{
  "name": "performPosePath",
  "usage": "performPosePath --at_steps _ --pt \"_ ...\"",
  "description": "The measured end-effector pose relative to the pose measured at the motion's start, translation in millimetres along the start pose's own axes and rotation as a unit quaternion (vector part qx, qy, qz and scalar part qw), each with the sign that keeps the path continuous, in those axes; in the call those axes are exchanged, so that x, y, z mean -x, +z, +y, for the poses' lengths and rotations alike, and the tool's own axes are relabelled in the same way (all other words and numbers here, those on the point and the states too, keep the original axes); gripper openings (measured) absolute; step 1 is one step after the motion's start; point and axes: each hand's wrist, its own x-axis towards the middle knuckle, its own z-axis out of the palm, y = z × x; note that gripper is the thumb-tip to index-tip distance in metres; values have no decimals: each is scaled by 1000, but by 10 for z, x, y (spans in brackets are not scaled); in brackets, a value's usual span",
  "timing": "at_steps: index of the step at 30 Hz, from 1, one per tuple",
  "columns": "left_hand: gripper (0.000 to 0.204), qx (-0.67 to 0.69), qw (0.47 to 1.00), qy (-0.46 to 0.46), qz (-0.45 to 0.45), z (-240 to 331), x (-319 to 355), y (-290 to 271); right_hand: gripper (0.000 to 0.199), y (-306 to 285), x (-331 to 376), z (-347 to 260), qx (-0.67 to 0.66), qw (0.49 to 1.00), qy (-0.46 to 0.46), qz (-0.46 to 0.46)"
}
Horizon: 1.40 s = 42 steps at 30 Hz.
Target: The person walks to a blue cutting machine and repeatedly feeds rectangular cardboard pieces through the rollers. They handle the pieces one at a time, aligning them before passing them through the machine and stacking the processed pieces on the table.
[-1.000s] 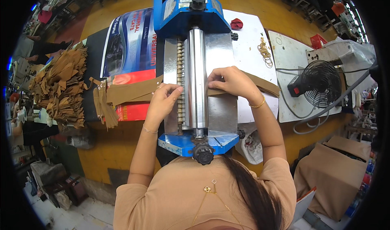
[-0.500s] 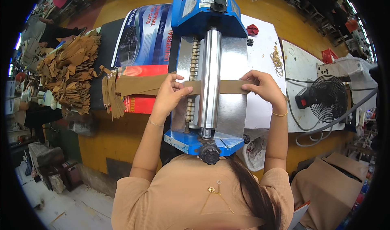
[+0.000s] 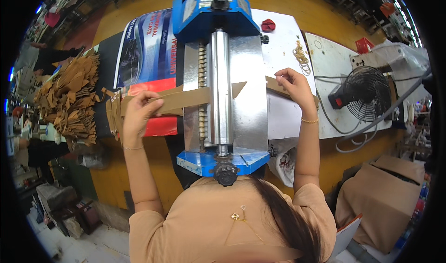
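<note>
A brown strip of leather-like material runs beneath the shiny metal roller of a blue-ended machine. Its pointed end comes out on the roller's right side. My left hand is closed on this strip left of the machine, thumb against fingers. To the machine's right, my right hand is closed on a second brown strip, which trails past the wrist over the white surface. More strips lie in a stack beyond my left hand, partly hidden by it.
A big heap of brown cut pieces sits at the far left. A black fan and looping cables stand on the right-hand table. Black knobs jut from the machine. Gold-coloured loops and a red item lie behind.
My left hand has moved left, away from the roller. My right hand has come off the metal plate with a strip, and another strip's pointed end now shows right of the roller.
</note>
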Motion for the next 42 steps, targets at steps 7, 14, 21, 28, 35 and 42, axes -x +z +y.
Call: performPosePath --at_steps 7,14,21,28,35,42 --pt "16 -9 997 27 71 286 173 -171 25 170 96 703 310 943 -30 115" --pt "18 -53 985 98 134 571 442 -354 23 332 163 779 321 929 -88 162" --pt "18 -202 948 156 189 1090 734 -445 26 390 203 749 314 929 -91 172" --pt "20 -272 939 129 165 1185 637 -431 26 384 199 740 316 929 -89 170" --pt "21 -122 972 98 176 572 437 -979 25 406 200 803 325 927 -76 173" --pt "30 -110 956 -107 248 -585 -180 -1541 24 386 194 796 313 931 -88 166"
